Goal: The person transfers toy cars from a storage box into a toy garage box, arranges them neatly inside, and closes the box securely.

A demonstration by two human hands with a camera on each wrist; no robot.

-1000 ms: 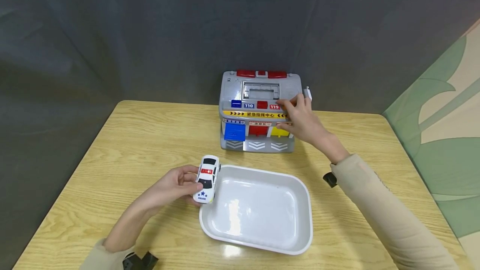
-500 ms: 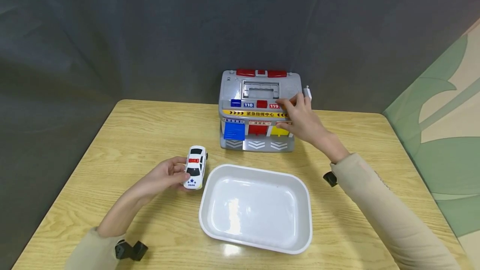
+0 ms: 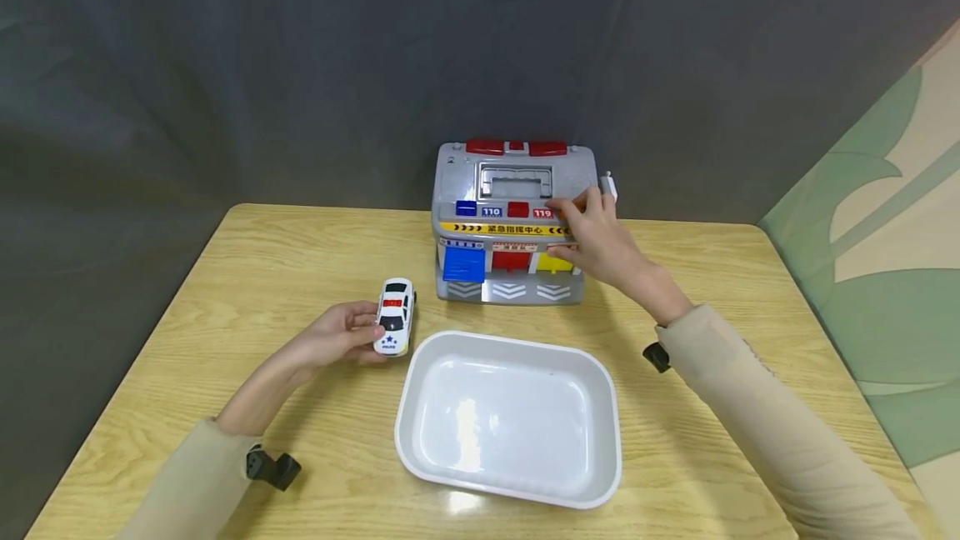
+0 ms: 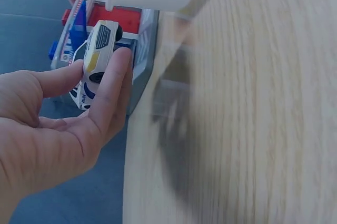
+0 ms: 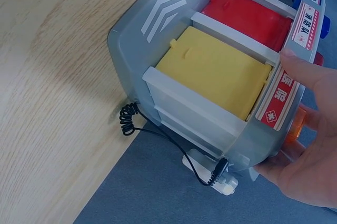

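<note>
A white toy police car (image 3: 395, 317) sits on the wooden table (image 3: 247, 273), left of the white tray (image 3: 510, 482). My left hand (image 3: 372, 333) pinches it by its sides between thumb and fingers (image 4: 118, 71); in the left wrist view the car (image 4: 100, 42) points toward the grey toy garage (image 4: 142, 34). The garage (image 3: 513, 190) stands at the back with blue, red and yellow doors (image 5: 216, 71). My right hand (image 3: 572, 230) grips its right front corner, thumb (image 5: 308, 74) on the label strip, fingers on top.
A white plug on a coiled black cable (image 5: 210, 174) hangs at the garage's right side. A dark cloth backdrop (image 3: 300, 65) rises behind the table. A patterned green wall (image 3: 885, 232) runs along the right.
My left hand has carried the police car away from the tray's rim, to the left and farther back toward the garage. The right hand has stayed on the garage.
</note>
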